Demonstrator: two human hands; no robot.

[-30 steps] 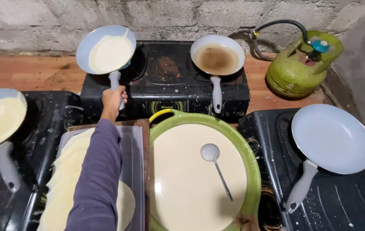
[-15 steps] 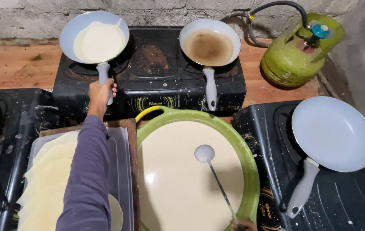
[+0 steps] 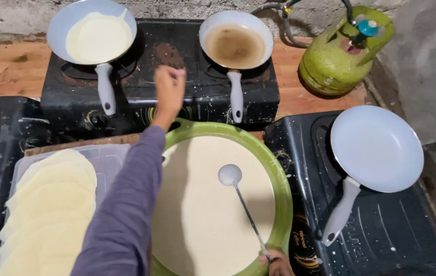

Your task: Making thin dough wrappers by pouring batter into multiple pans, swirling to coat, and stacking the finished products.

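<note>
The person is working a little crepe station from above, and the layout makes sense once the reach is clear. The left hand (image 3: 169, 87) is stretching forward over the black two-burner stove (image 3: 187, 97), hovering between the two back pans and gripping nothing; the fingers look loosely curled, though it's a bit blurred, so how wide they're spread is hard to tell. It's sitting nearer the pan with pale batter (image 3: 95, 38) on the left burner than the pan with browned residue (image 3: 236, 43) on the right one. Both handles are pointing back toward the person, which is probably why they're easy to grab from this spot.

The right hand (image 3: 277, 265) is barely showing at the bottom edge, fingers closed around the end of the ladle (image 3: 230, 175), whose bowl is resting on the surface of the batter in the big green basin (image 3: 279, 179). The basin is parked dead centre, right in front of the person, so every pan is within a scoop's reach.

To the left, a clear tray (image 3: 110, 153) is holding a fanned stack of finished crepes (image 3: 49, 204), kept just beside the basin. An empty pale pan (image 3: 376, 148) is waiting on the right-hand stove, and a green gas cylinder (image 3: 343, 53) is standing at the back right, hose running off behind the stoves.
</note>
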